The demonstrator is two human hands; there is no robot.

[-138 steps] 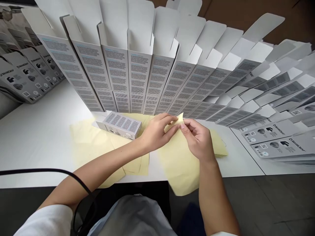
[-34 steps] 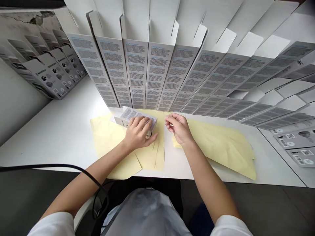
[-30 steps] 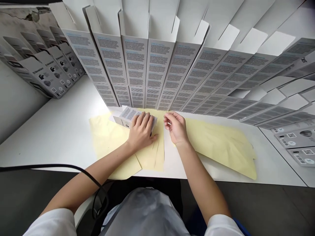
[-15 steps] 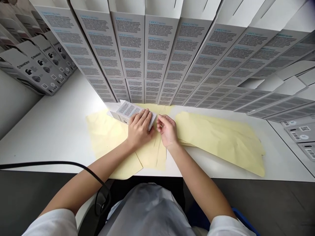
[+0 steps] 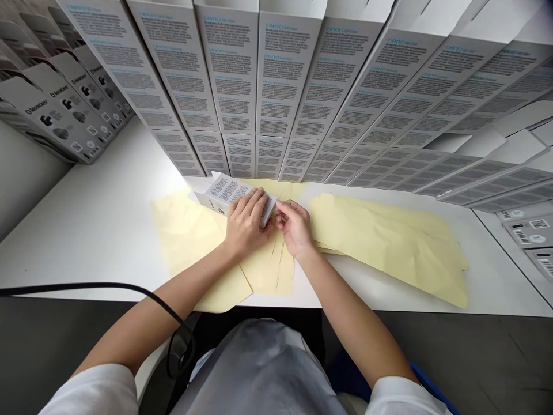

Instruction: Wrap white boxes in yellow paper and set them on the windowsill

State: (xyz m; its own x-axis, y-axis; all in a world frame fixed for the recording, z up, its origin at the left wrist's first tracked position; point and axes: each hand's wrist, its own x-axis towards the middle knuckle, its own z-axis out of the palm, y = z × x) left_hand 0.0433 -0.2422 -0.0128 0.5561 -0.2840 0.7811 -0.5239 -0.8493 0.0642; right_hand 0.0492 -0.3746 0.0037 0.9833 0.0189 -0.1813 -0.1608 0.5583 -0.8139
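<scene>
A small printed cardboard box (image 5: 227, 191) lies tilted on its side, with flaps standing out at its left end. My left hand (image 5: 247, 226) is wrapped over the box's right part and grips it, thumb on the near side. At the box's right end is my right hand (image 5: 295, 226), its fingers curled and thumb and forefinger pinched together close to the end edge. Whatever the pinch holds, if anything, is too small to make out. Under both hands lie yellow paper sheets (image 5: 268, 271), marked with dark lines.
Tall rows of stacked printed boxes (image 5: 280, 80) stand along the back of the white table (image 5: 86, 230). More boxes (image 5: 73, 109) are at the left and others (image 5: 533, 233) at the right. Yellow paper (image 5: 389, 248) lies right of my hands. A black cable (image 5: 108, 285) crosses at the left.
My right thumb and forefinger have come slightly closer to the box's right end. My left hand keeps its grip on the box. The view has shifted a little.
</scene>
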